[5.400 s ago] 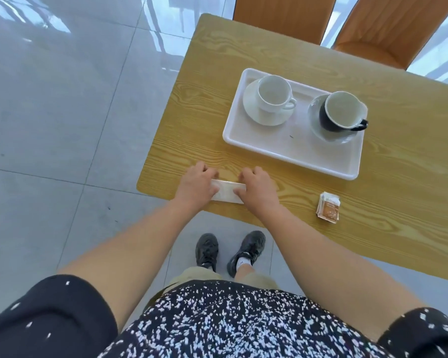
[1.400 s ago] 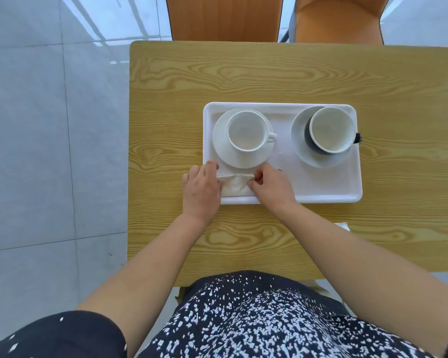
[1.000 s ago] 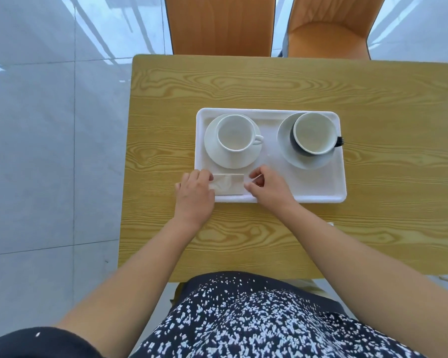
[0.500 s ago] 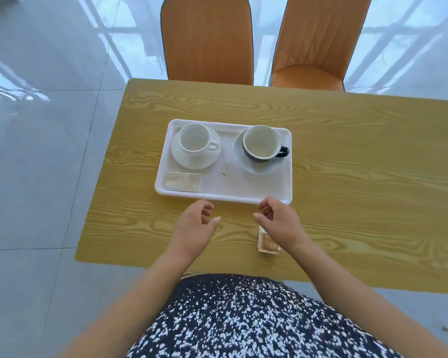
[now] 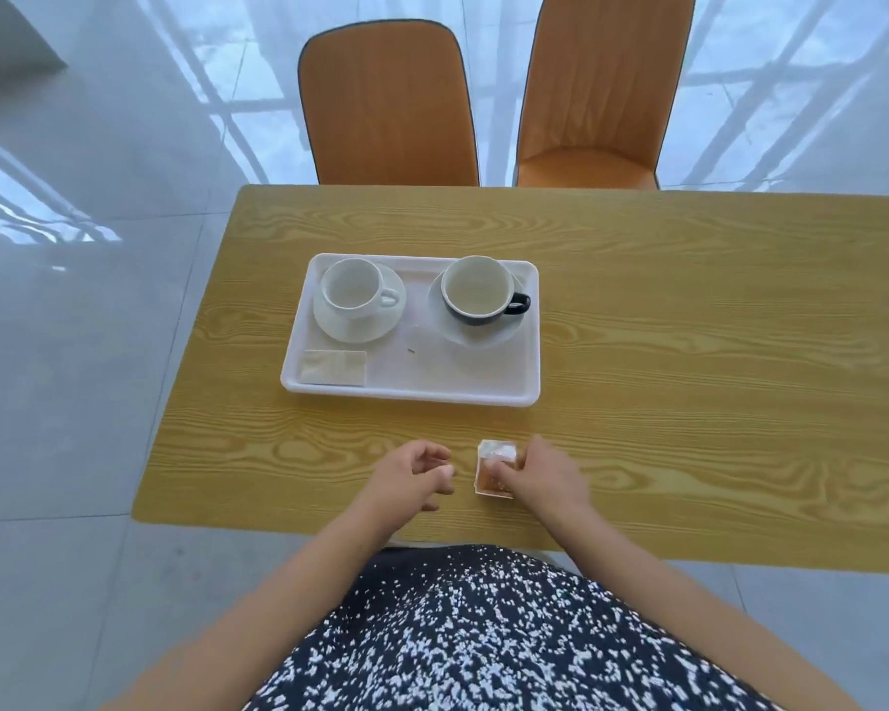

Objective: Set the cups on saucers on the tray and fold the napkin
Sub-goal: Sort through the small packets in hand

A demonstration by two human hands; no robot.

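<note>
White tray [image 5: 411, 397] sits on the wooden surface [image 5: 689, 351], well ahead of our hands. At its far left a white cup [image 5: 352, 289] stands upright on a white saucer [image 5: 360, 331], handle to the right. At its far right a black cup [image 5: 478, 295], white inside, stands on a clear saucer [image 5: 483, 335], handle also to the right. The two saucers lie apart. The folded napkin [image 5: 333, 367] lies flat in the tray's near left corner, just in front of the white saucer.

Near the surface's front edge, our right hand [image 5: 545, 477] grips a small packet [image 5: 492, 467], orange-brown with a white top. Its fingers [image 5: 507, 474] curl over the packet's right side, though blur hides the exact hold. Our left hand [image 5: 406, 479] is just left of the packet and apart from it, its fingers [image 5: 429, 452] loosely curled and holding nothing.

Two orange chairs [image 5: 388, 105] stand beyond the far edge on a glossy pale floor [image 5: 98, 351].
</note>
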